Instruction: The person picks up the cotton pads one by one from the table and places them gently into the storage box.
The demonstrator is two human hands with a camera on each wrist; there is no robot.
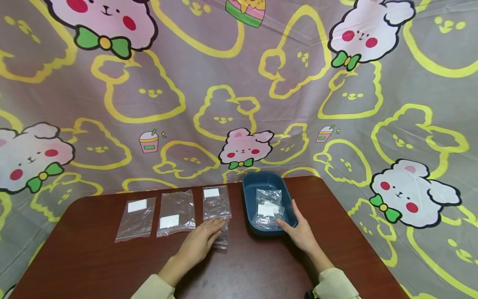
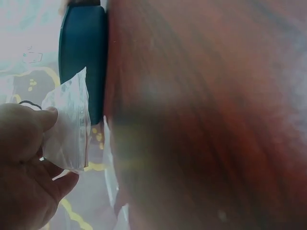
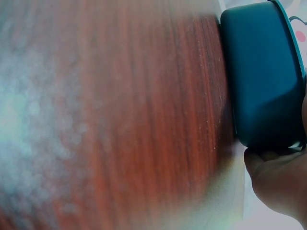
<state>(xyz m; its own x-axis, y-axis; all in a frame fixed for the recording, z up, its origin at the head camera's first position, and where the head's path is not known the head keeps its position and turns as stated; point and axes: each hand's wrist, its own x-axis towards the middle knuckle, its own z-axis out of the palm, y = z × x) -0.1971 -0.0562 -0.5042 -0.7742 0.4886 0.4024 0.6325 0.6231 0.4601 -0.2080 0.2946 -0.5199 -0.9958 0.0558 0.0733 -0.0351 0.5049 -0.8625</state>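
My left hand point(image 1: 199, 241) holds a small clear zip bag point(image 2: 67, 124) between thumb and fingers, left of the dark blue plastic bin. In the head view the hand covers part of this bag. My right hand point(image 1: 302, 234) grips the bin point(image 1: 267, 180) at its near right corner, thumb over the rim and fingers along the outer side. Inside the bin lie clear bags point(image 1: 269, 195) with white labels or cards. Just beyond my left hand, a zip bag point(image 1: 218, 205) with a white rectangle lies flat on the table.
Two more clear zip bags with white rectangles lie on the brown wooden table point(image 1: 86, 249): one at the far left point(image 1: 136, 222), another point(image 1: 179, 207) beside it. A patterned cloth point(image 1: 224, 74) hangs behind the table's back edge and along the right side.
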